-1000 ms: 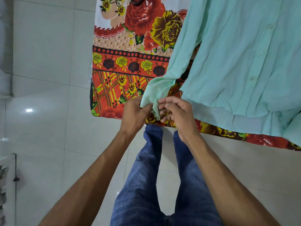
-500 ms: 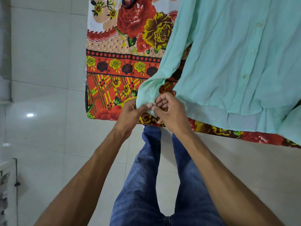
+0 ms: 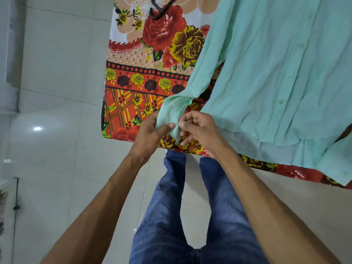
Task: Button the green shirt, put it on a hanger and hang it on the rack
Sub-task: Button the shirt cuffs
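The mint-green shirt (image 3: 270, 69) lies spread on a flowered bedsheet (image 3: 137, 88), its front placket with small clear buttons running down the right side. Its left sleeve hangs toward me and ends in a cuff (image 3: 172, 121) at the bed's near edge. My left hand (image 3: 150, 132) pinches the cuff's left flap, thumb on top. My right hand (image 3: 200, 130) pinches the cuff's other edge, fingertips meeting my left thumb at a small button. A black hanger hook (image 3: 158, 11) lies on the sheet at the top.
The bed's near edge runs from the left corner (image 3: 104, 134) down to the right. White glossy floor tiles (image 3: 53, 111) lie to the left and below. My legs in blue jeans (image 3: 190, 216) stand against the bed. A white unit (image 3: 7, 197) sits at the far left.
Both hands stayed on the sleeve cuff, shifting slightly as the fingers worked together at the cuff button. The view tilted a little, showing more of the hanger hook.
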